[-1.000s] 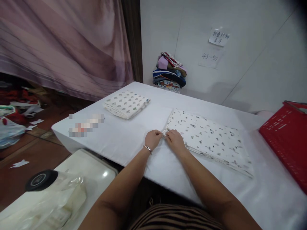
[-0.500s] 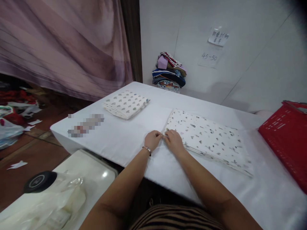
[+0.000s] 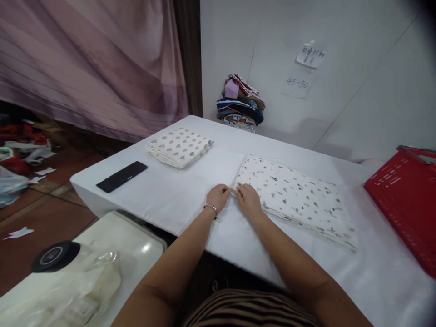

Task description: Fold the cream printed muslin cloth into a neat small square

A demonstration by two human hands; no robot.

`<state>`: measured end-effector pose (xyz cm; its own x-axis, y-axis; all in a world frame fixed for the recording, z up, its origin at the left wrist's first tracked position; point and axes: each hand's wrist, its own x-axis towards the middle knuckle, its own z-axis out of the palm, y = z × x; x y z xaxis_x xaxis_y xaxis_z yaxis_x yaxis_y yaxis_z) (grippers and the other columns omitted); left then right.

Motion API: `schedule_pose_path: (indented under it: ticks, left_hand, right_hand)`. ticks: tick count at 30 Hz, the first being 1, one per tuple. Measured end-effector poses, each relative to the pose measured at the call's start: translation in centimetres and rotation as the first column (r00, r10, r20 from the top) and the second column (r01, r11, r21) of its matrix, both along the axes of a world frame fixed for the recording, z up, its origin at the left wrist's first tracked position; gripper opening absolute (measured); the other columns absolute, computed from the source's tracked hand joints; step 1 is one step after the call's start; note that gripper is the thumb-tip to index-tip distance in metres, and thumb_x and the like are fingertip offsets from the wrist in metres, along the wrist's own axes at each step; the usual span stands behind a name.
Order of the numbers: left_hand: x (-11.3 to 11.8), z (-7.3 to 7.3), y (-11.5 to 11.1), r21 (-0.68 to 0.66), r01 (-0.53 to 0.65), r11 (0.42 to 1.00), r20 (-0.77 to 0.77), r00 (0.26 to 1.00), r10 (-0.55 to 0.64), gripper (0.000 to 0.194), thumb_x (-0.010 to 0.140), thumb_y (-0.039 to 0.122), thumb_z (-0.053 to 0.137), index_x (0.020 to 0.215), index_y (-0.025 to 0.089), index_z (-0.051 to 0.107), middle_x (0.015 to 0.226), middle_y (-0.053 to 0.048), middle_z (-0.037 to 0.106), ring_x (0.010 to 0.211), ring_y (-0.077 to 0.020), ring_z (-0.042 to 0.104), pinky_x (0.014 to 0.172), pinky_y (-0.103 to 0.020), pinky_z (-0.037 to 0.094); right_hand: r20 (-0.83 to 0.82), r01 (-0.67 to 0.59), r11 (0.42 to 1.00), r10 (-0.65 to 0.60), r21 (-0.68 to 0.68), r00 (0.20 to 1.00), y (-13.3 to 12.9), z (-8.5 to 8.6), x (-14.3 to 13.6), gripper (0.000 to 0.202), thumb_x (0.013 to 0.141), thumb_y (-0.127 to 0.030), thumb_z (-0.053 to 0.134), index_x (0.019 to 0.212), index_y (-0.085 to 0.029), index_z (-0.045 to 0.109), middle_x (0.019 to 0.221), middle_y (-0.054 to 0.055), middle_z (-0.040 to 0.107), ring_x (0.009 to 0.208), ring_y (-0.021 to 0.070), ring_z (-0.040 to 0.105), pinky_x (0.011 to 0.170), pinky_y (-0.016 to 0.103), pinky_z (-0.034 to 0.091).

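A long folded white cloth with small grey and brown prints (image 3: 296, 195) lies on the white-covered table (image 3: 163, 200). At its near left corner, my left hand (image 3: 218, 197) pinches the cloth's edge between thumb and fingers. Close beside it on the right, my right hand (image 3: 248, 199) is closed on the same corner, its fingertips nearly meeting those of the left. A smaller folded cloth with grey hearts (image 3: 182, 147) rests farther back on the left, touched by neither hand.
A black phone (image 3: 121, 176) lies near the table's left end. At the right stands a red basket (image 3: 405, 204). Behind the table is a stack of folded fabrics (image 3: 240, 102) by the wall. A white machine surface (image 3: 132, 240) with plastic wrap is at the lower left.
Both hands stay at the cloth's corner, with only slight finger movement. The view has shifted a little. The phone, pixelated before, now shows plainly.
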<state>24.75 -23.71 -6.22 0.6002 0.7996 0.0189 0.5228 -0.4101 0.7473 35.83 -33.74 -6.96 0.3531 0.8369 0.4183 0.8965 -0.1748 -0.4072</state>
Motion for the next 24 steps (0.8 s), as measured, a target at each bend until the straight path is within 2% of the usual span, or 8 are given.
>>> schedule_pose_path:
  ticks: [2,13,20,24]
  left_hand:
    - [0.02,-0.05,0.00,0.005,0.006,1.000,0.001,1.000,-0.006,0.014,0.079,0.029,0.052,0.073,0.022,0.063,0.079,0.001,0.066,0.075,-0.0139,0.057,0.065,-0.024,0.039]
    - [-0.01,-0.46,0.13,0.035,0.052,0.998,0.018,0.998,-0.053,0.015,0.081,0.031,0.052,0.074,0.022,0.061,0.078,0.001,0.064,0.075,-0.0137,0.056,0.066,-0.025,0.038]
    - [0.20,0.02,-0.01,0.010,-0.014,1.000,0.005,1.000,0.014,0.015,0.080,0.031,0.052,0.073,0.021,0.061,0.077,0.001,0.065,0.073,-0.0132,0.057,0.066,-0.024,0.039]
    - [0.35,-0.02,0.01,0.001,-0.026,1.000,-0.002,1.000,0.026,0.014,0.078,0.031,0.052,0.072,0.022,0.061,0.076,0.001,0.066,0.073,-0.0134,0.057,0.065,-0.024,0.039]
  right_hand:
    - [0.046,-0.024,0.999,0.026,-0.034,0.999,0.02,-0.13,-0.04,0.016,0.090,-0.029,0.045,0.085,-0.020,0.057,0.087,0.006,0.058,0.086,0.0199,0.050,0.077,0.031,0.036]
    - [0.112,0.026,0.995,-0.015,-0.097,0.994,0.43,-0.10,-0.21,0.015,0.089,-0.026,0.046,0.082,-0.019,0.057,0.085,0.006,0.058,0.083,0.0192,0.049,0.074,0.030,0.035]
    - [0.049,0.085,0.996,-0.086,0.026,0.995,0.29,-0.44,-0.02,0.019,0.091,-0.027,0.039,0.087,-0.019,0.056,0.086,0.005,0.057,0.082,0.0168,0.050,0.072,0.027,0.037]
    - [0.116,0.019,0.999,-0.015,-0.034,0.993,0.35,-0.58,-0.09,0.020,0.091,-0.028,0.041,0.085,-0.019,0.058,0.085,0.006,0.058,0.082,0.0181,0.050,0.074,0.029,0.036]
